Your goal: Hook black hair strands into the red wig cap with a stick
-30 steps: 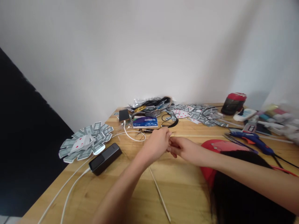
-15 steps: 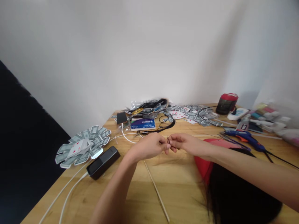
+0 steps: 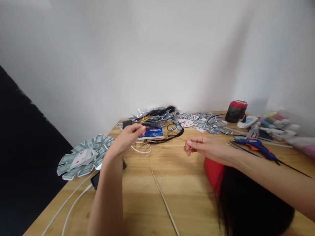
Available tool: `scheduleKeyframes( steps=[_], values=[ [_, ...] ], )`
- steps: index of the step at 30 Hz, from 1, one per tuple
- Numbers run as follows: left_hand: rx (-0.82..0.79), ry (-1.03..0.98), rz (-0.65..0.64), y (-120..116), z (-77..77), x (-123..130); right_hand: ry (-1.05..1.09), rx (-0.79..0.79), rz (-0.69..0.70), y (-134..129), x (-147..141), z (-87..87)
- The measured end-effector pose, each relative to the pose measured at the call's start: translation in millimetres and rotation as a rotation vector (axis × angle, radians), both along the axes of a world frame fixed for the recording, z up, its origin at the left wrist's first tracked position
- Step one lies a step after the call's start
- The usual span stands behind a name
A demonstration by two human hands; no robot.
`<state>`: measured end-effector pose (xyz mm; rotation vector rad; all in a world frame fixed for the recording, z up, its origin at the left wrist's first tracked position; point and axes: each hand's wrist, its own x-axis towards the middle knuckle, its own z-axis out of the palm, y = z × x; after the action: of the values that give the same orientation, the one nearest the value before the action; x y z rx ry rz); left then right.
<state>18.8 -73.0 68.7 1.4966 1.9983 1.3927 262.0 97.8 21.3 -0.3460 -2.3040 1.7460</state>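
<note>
My left hand (image 3: pixel 131 135) is in the air in front of the blue box (image 3: pixel 154 132), with thumb and fingers pinched together. My right hand (image 3: pixel 203 148) hovers at centre right, its fingertips also pinched. Whatever either hand holds is too fine to make out; faint thin dark lines show near the right fingertips. Under my right forearm lies a mass of long black hair (image 3: pixel 253 203) beside a red piece (image 3: pixel 213 172). A thin wooden stick (image 3: pixel 165 203) lies on the table between my arms, with a fine strand near its far tip.
Playing cards fanned into a round (image 3: pixel 85 157) lie at the left, near a black device (image 3: pixel 95 180) and white cables. Scattered cards (image 3: pixel 204 122) and black hair (image 3: pixel 169 109) fill the back. To the right are a blue glue gun (image 3: pixel 257 146), a red-lidded jar (image 3: pixel 236 111) and small bottles.
My hands have moved apart from where their fingertips met. The left went left and up, over the black device and toward the blue box; the right shifted slightly right.
</note>
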Motion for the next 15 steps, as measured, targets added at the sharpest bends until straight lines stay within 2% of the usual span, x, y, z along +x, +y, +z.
scheduleKeyframes(
  steps=[6,11,13,15],
  values=[
    [0.066,-0.15,0.219,-5,-1.2,-23,-0.005,0.035,-0.113,11,1,-3.5],
    [0.136,-0.235,0.462,-15,-6.3,-44,-0.088,0.196,-0.179,30,3,-8.8],
    [0.19,-0.22,0.562,-21,-6.7,-50,-0.12,0.273,-0.197,35,3,-9.6],
    [0.235,-0.187,0.61,-25,-4.4,-50,-0.144,0.331,-0.197,36,2,-8.4]
  ],
)
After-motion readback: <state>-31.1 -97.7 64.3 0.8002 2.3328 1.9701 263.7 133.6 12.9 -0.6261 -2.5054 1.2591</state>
